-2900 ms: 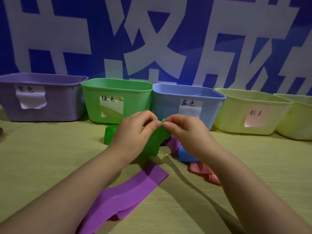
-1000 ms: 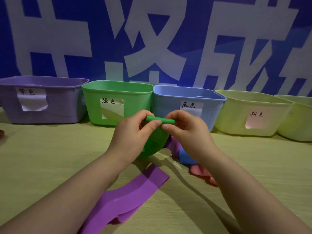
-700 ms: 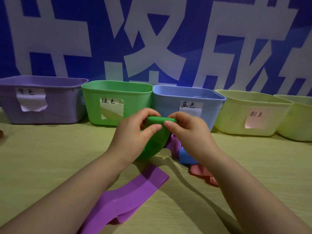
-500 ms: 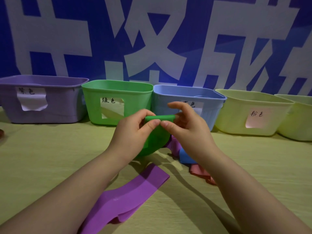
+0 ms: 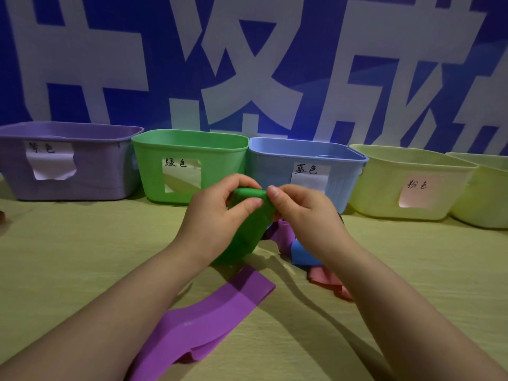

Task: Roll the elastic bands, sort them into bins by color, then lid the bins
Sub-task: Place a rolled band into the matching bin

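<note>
While pinched between left hand (image 5: pixel 217 215) and right hand (image 5: pixel 305 213), the green band (image 5: pixel 248 215) hangs below.

Smooth matt green rubbery elastic band (image 5: pixel 248 229); glossy green plastic bin (image 5: pixel 220 149) (white paper label (image 5: pixel 310 176) on blue neighbour); matt tabletop (image 5: pixel 82 257).
</note>
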Demonstrator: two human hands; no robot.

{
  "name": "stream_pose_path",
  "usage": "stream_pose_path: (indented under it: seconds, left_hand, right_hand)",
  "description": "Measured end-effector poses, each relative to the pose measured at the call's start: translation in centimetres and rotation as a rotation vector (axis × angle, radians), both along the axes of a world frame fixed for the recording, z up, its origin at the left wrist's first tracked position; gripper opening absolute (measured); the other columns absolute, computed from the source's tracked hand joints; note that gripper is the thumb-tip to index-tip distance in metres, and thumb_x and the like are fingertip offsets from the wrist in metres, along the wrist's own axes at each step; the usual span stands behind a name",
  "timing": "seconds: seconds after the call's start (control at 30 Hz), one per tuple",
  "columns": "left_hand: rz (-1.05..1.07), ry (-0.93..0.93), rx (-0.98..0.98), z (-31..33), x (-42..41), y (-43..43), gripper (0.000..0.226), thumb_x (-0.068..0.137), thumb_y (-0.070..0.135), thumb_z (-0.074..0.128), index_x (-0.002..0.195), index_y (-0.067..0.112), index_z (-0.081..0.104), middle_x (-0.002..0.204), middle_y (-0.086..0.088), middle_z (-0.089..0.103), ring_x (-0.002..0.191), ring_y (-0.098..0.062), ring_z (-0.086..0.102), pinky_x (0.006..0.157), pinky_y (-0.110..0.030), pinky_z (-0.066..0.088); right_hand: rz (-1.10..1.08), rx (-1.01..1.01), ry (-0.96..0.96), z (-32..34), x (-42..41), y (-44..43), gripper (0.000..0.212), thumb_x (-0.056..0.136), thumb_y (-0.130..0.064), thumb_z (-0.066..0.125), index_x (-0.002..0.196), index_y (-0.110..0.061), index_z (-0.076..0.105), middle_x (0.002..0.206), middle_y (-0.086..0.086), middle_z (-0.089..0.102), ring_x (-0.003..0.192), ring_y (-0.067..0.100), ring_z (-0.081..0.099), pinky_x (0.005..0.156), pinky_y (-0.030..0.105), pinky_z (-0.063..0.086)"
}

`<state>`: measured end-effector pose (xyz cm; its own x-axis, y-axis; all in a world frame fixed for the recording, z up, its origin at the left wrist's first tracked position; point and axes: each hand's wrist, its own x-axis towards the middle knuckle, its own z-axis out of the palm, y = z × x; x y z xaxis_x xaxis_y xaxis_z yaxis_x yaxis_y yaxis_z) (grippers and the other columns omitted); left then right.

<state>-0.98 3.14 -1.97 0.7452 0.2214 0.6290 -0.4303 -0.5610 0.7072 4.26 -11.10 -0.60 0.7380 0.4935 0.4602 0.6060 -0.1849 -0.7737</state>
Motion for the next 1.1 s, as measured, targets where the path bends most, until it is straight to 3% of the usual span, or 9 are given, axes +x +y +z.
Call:
stream_pose_path:
  seconds: [0.07, 0.17, 0.37, 0.5, 0.67, 0.77, 0.9, 0.97, 1.1]
  left_hand:
    - [0.015, -0.004, 0.000, -0.03, -0.09, -0.04, 0.007, 0.082, 0.032, 0.067, 0.083, 0.033, 0.060, 0.077, 0.011, 0.065, 0.077, -0.008, 0.060, 0.072, -0.043, 0.052]
    - [0.024, 0.008, 0.003, 0.05, -0.16, -0.04, 0.009, 0.082, 0.026, 0.066, 0.084, 0.033, 0.060, 0.078, 0.011, 0.063, 0.078, -0.013, 0.060, 0.072, -0.044, 0.052]
    - [-0.068, 0.027, -0.089, 0.02, -0.01, -0.09, 0.021, 0.075, 0.034, 0.058, 0.094, 0.043, 0.055, 0.088, 0.012, 0.062, 0.088, -0.016, 0.062, 0.079, -0.046, 0.053]
    - [-0.080, 0.019, -0.035, -0.13, -0.04, -0.17, 0.022, 0.082, 0.027, 0.057, 0.090, 0.047, 0.054, 0.089, 0.016, 0.061, 0.088, -0.007, 0.060, 0.080, -0.034, 0.052]
    - [-0.009, 0.005, 0.031, 0.01, -0.12, -0.13, 0.022, 0.087, 0.019, 0.060, 0.084, 0.039, 0.052, 0.083, 0.017, 0.058, 0.080, 0.002, 0.054, 0.068, -0.018, 0.043]
    - [0.011, -0.007, 0.038, 0.16, -0.13, -0.08, 0.021, 0.087, 0.019, 0.060, 0.081, 0.038, 0.052, 0.079, 0.017, 0.057, 0.077, 0.004, 0.053, 0.066, -0.017, 0.042]
    - [0.053, -0.009, 0.000, 0.21, -0.12, 0.06, 0.013, 0.087, 0.024, 0.059, 0.082, 0.033, 0.052, 0.078, 0.012, 0.058, 0.076, -0.004, 0.054, 0.062, -0.026, 0.043]
    - [0.064, -0.007, -0.026, 0.34, -0.15, 0.16, 0.005, 0.088, 0.027, 0.058, 0.085, 0.029, 0.054, 0.079, 0.010, 0.059, 0.076, -0.004, 0.054, 0.062, -0.027, 0.044]
    - [0.047, -0.004, -0.040, 0.38, -0.20, -0.02, 0.007, 0.085, 0.027, 0.060, 0.084, 0.030, 0.054, 0.078, 0.009, 0.059, 0.071, 0.001, 0.053, 0.061, -0.020, 0.042]
  right_hand:
    - [0.018, 0.037, 0.002, -0.08, 0.01, 0.11, 0.006, 0.088, -0.035, 0.057, 0.086, -0.030, 0.059, 0.070, -0.012, 0.062, 0.061, -0.008, 0.056, 0.057, 0.008, 0.042]
    - [0.021, 0.059, -0.075, -0.28, 0.15, 0.24, 0.019, 0.080, -0.031, 0.068, 0.089, -0.036, 0.052, 0.082, -0.013, 0.061, 0.071, -0.007, 0.058, 0.061, 0.008, 0.044]
    - [0.029, 0.082, -0.027, -0.24, 0.36, 0.31, 0.013, 0.087, -0.022, 0.061, 0.076, -0.027, 0.056, 0.060, -0.013, 0.058, 0.053, -0.006, 0.054, 0.054, 0.009, 0.041]
    - [0.032, 0.080, 0.067, -0.15, 0.62, 0.21, 0.020, 0.092, -0.027, 0.053, 0.074, -0.025, 0.061, 0.056, -0.017, 0.062, 0.058, -0.004, 0.058, 0.060, 0.013, 0.046]
    - [0.027, 0.024, 0.150, -0.26, 0.48, 0.33, 0.033, 0.096, -0.034, 0.044, 0.076, -0.019, 0.066, 0.070, 0.003, 0.068, 0.067, 0.011, 0.063, 0.071, 0.027, 0.052]
    - [0.039, 0.069, 0.183, -0.10, 0.30, 0.30, 0.035, 0.095, -0.035, 0.044, 0.077, -0.015, 0.067, 0.065, -0.002, 0.066, 0.063, 0.005, 0.062, 0.064, 0.019, 0.050]
    - [0.093, 0.199, 0.185, -0.25, 0.25, 0.42, 0.005, 0.088, -0.020, 0.059, 0.093, -0.022, 0.060, 0.067, -0.010, 0.064, 0.060, -0.005, 0.060, 0.055, 0.010, 0.044]
    - [0.116, 0.215, 0.174, -0.45, 0.40, 0.61, 0.018, 0.085, -0.010, 0.064, 0.092, -0.025, 0.057, 0.066, -0.009, 0.064, 0.060, -0.001, 0.061, 0.057, 0.013, 0.044]
    - [0.094, 0.200, 0.170, -0.35, 0.52, 0.69, 0.016, 0.088, -0.007, 0.059, 0.081, -0.022, 0.059, 0.057, -0.010, 0.063, 0.054, -0.003, 0.059, 0.052, 0.010, 0.042]
